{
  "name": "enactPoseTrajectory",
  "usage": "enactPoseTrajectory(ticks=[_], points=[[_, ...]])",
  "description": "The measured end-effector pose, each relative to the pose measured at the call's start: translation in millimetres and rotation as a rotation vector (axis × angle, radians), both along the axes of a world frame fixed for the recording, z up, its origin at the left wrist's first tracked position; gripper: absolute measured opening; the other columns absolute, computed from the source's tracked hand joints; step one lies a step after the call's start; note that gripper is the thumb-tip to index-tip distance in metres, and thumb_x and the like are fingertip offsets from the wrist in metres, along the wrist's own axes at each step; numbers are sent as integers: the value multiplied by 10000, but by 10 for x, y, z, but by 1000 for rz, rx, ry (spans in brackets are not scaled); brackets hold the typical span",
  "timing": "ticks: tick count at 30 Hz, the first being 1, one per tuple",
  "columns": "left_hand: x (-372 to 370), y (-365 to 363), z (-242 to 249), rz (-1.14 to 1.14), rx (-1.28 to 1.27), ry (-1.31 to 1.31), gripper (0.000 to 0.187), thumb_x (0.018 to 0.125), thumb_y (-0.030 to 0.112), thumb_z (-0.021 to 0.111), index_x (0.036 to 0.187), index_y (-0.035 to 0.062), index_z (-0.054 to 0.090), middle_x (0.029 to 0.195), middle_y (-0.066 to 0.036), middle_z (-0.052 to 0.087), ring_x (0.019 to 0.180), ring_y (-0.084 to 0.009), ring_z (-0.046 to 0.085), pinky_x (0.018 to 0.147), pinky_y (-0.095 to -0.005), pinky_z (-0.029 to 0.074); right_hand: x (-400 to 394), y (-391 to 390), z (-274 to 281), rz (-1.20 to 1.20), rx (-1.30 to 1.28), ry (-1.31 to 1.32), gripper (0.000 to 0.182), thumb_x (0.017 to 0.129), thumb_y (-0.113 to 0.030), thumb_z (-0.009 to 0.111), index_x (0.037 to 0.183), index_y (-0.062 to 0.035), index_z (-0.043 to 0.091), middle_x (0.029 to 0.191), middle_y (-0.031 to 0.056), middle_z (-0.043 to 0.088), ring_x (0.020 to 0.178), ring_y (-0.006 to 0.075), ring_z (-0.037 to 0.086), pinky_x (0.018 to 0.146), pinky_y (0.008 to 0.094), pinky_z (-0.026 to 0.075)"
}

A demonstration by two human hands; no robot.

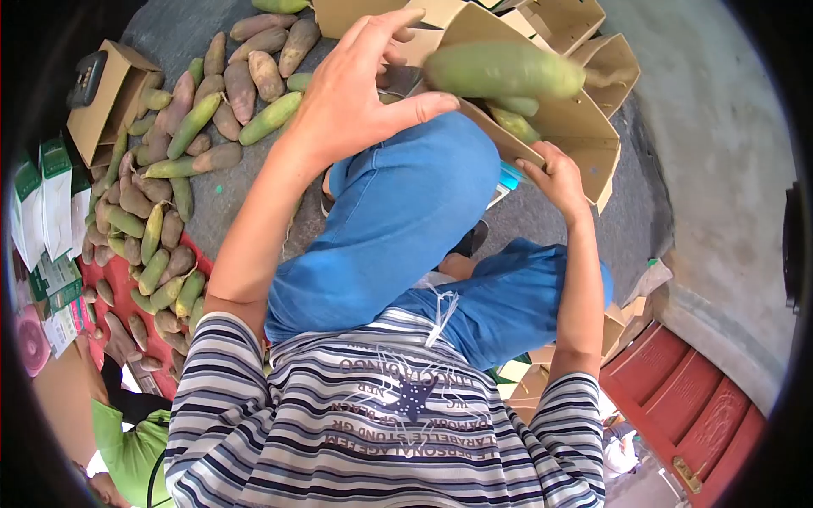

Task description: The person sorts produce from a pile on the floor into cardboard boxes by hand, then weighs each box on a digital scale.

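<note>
Green fruit (503, 69) by carton (566, 127) is motion-blurred; right hand's (556, 176) fingertips hidden behind carton edge; carton's inside mostly unseen.

A long green fruit (504, 69), blurred and lying roughly level, sits at the open mouth of a tan cardboard box (584, 135). The box tilts, its flaps spread. Two more green fruits (513, 118) lie inside it, partly hidden beneath the first.

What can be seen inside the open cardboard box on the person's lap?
Inside the cardboard box lie at least two green fruits. One blurred green fruit is above its opening. The left hand covers part of the interior.
</note>
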State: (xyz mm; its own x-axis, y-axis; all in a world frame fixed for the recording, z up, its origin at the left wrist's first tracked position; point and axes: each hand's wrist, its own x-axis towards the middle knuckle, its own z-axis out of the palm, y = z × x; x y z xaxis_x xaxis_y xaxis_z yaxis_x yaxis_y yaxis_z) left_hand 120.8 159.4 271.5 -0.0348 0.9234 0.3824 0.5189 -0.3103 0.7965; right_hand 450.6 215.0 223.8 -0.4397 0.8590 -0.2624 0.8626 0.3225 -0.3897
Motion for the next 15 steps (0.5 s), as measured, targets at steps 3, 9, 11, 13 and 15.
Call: enactPoseTrajectory(ticks=[3,9,11,13,15], points=[[-10,-28,-197,-10,-73,-105,581,795,250,698,1293,63,463,1120,-76,557,906,-138,578,791,-277,466,25,-5,-26,49,73,8,256,811,-281,655,994,-104,625,909,109,623,884,315,607,744,405,469],[-561,-586,-1313,109,-632,6,442,856,245,638,1204,11,501,974,-135,614,848,-178,599,760,-303,481,57,17,-38,56,35,-25,293,808,-306,654,1023,-109,624,924,122,626,904,319,607,770,415,472],[-794,-896,-1876,54,-614,59,434,834,277,658,1141,-4,534,910,-183,622,776,-244,617,724,-346,489,35,4,-3,29,18,-15,326,821,-339,637,1039,-97,618,950,129,625,926,320,603,786,414,473],[-918,-1217,-2190,33,-718,67,413,839,261,636,1140,-5,537,931,-191,630,823,-280,626,752,-359,484,32,-21,31,25,68,-13,358,838,-373,612,1050,-85,613,978,135,622,946,321,598,800,413,473],[-1023,-1494,-2585,77,-902,-75,401,835,252,620,1140,2,545,954,-199,638,874,-304,630,783,-374,478,44,-39,37,45,184,-21,392,859,-409,580,1056,-72,609,1009,141,619,966,324,593,812,414,473]])
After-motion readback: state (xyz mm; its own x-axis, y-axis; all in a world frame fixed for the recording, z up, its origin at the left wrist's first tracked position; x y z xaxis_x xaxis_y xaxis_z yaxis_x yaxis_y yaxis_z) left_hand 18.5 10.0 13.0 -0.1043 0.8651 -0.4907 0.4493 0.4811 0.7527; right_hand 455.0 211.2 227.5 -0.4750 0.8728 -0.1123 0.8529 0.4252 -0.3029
